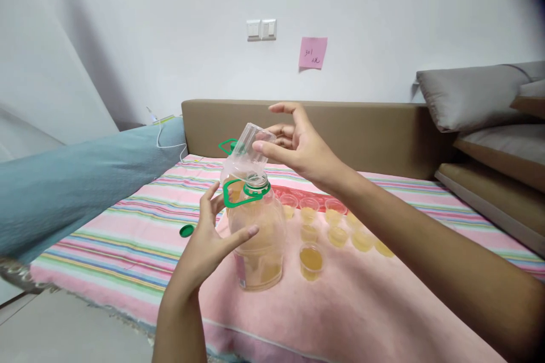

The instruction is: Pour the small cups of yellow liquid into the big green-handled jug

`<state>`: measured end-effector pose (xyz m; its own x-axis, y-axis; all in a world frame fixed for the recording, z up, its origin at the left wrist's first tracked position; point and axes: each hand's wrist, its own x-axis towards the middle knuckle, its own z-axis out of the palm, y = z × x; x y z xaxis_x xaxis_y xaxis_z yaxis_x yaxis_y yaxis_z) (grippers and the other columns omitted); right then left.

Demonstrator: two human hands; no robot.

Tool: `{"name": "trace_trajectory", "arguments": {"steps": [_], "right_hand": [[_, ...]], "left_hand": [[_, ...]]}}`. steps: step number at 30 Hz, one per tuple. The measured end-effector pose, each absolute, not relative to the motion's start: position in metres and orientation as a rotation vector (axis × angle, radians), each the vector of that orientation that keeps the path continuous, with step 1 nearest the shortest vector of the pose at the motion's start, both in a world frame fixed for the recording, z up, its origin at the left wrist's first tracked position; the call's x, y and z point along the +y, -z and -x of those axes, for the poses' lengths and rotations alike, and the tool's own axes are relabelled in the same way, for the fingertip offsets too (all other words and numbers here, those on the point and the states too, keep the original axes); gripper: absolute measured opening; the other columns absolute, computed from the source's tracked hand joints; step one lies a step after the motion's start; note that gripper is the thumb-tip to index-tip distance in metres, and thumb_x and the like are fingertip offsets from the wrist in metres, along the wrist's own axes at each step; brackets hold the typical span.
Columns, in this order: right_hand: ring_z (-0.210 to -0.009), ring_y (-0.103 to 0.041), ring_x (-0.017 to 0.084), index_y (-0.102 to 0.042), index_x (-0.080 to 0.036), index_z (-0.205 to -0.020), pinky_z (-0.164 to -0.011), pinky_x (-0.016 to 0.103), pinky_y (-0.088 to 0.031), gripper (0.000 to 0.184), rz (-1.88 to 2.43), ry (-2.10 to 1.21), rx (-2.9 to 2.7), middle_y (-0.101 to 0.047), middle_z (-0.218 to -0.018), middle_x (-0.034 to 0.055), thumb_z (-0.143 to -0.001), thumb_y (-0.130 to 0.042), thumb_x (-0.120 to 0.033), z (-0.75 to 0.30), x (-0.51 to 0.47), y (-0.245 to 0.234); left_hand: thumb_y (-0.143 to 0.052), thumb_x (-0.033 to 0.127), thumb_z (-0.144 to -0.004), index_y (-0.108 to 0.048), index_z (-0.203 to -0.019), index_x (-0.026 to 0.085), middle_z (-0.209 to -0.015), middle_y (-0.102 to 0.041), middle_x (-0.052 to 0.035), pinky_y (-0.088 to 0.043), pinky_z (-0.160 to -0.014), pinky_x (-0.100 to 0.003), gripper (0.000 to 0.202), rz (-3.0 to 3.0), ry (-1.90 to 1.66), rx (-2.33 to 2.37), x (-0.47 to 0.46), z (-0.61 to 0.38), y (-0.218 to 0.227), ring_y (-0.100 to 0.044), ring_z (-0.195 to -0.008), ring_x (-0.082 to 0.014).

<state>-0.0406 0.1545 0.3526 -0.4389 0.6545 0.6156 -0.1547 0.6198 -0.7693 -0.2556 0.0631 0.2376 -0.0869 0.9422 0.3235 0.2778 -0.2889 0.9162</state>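
My right hand [300, 144] pinches a tilted clear plastic cup [247, 142], index finger raised; whether several cups are nested cannot be told. The cup is above the uncapped mouth of a large clear jug [259, 244] with a green handle [232, 193] and yellowish liquid inside. My left hand [208, 244] is at the jug's left shoulder, fingers spread and thumb across its front; firm contact is unclear. A filled small cup [311, 261] stands right of the jug. Behind the jug is a second jug [227, 173], partly hidden, with a green top.
Several small cups of yellow liquid [337, 235] stand in rows near a red strip [279, 191], some behind my right forearm. A green cap [186, 231] lies on the striped sheet [140, 210]. Grey cushions [472, 96] are stacked at right, before a brown headboard [374, 136].
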Motion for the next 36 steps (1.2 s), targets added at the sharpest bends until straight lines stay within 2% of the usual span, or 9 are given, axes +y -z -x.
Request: {"name": "trace_trajectory", "arguments": {"steps": [4,9,19,25,28,31,36], "right_hand": [[-0.105,-0.069,0.024,-0.031,-0.032,-0.132,-0.091,0.040,-0.061,0.085,0.405,-0.970,-1.802,-0.062,-0.116,0.0032,-0.076,-0.088,-0.060,0.038,0.155,-0.350],[-0.103,-0.069,0.023,-0.034,-0.031,-0.130,-0.093,0.039,-0.061,0.082,0.386,-0.962,-1.781,-0.063,-0.116,0.0032,-0.075,-0.091,-0.052,0.036,0.157,-0.349],[-0.097,-0.070,0.021,-0.037,-0.030,-0.130,-0.083,0.033,-0.062,0.084,0.403,-1.000,-1.775,-0.063,-0.116,0.0030,-0.073,-0.095,-0.053,0.034,0.157,-0.352],[-0.097,-0.070,0.020,-0.042,-0.029,-0.129,-0.083,0.030,-0.061,0.081,0.370,-0.999,-1.764,-0.063,-0.114,0.0024,-0.074,-0.096,-0.052,0.034,0.156,-0.351],[-0.095,-0.070,0.020,-0.042,-0.028,-0.129,-0.079,0.029,-0.061,0.082,0.359,-1.029,-1.708,-0.066,-0.113,0.0023,-0.073,-0.098,-0.049,0.034,0.153,-0.351],[-0.096,-0.072,0.021,-0.041,-0.028,-0.126,-0.081,0.031,-0.061,0.084,0.383,-1.075,-1.623,-0.067,-0.108,0.0018,-0.072,-0.099,-0.052,0.033,0.152,-0.349],[-0.094,-0.072,0.021,-0.039,-0.026,-0.128,-0.091,0.036,-0.061,0.088,0.373,-1.192,-1.525,-0.068,-0.099,-0.0016,-0.071,-0.100,-0.053,0.034,0.154,-0.342]], "left_hand": [[-0.092,0.053,-0.079,-0.032,-0.156,0.038,-0.168,-0.041,-0.0114,-0.029,-0.131,-0.064,0.099,-1.628,-1.381,1.306,0.064,0.255,-0.236,-0.033,-0.161,-0.0376],[-0.088,0.054,-0.083,-0.048,-0.145,0.034,-0.165,-0.046,-0.0087,-0.027,-0.132,-0.060,0.077,-1.672,-1.342,1.294,0.062,0.253,-0.240,-0.037,-0.158,-0.0354],[-0.088,0.057,-0.082,-0.048,-0.145,0.035,-0.165,-0.045,-0.0083,-0.026,-0.133,-0.060,0.078,-1.669,-1.333,1.320,0.062,0.253,-0.239,-0.032,-0.161,-0.0384],[-0.085,0.058,-0.085,-0.044,-0.147,0.035,-0.170,-0.039,-0.0042,-0.032,-0.132,-0.055,0.078,-1.681,-1.277,1.380,0.058,0.252,-0.242,-0.031,-0.161,-0.0325],[-0.084,0.059,-0.086,-0.044,-0.148,0.035,-0.169,-0.040,-0.0030,-0.034,-0.132,-0.051,0.078,-1.683,-1.259,1.415,0.057,0.252,-0.243,-0.031,-0.161,-0.0306],[-0.083,0.061,-0.086,-0.044,-0.148,0.035,-0.168,-0.042,-0.0021,-0.034,-0.132,-0.050,0.077,-1.696,-1.251,1.422,0.057,0.253,-0.243,-0.028,-0.163,-0.0302],[-0.081,0.062,-0.086,-0.043,-0.150,0.034,-0.173,-0.036,-0.0023,-0.035,-0.132,-0.050,0.080,-1.714,-1.247,1.426,0.058,0.253,-0.242,-0.030,-0.163,-0.0308]]}}
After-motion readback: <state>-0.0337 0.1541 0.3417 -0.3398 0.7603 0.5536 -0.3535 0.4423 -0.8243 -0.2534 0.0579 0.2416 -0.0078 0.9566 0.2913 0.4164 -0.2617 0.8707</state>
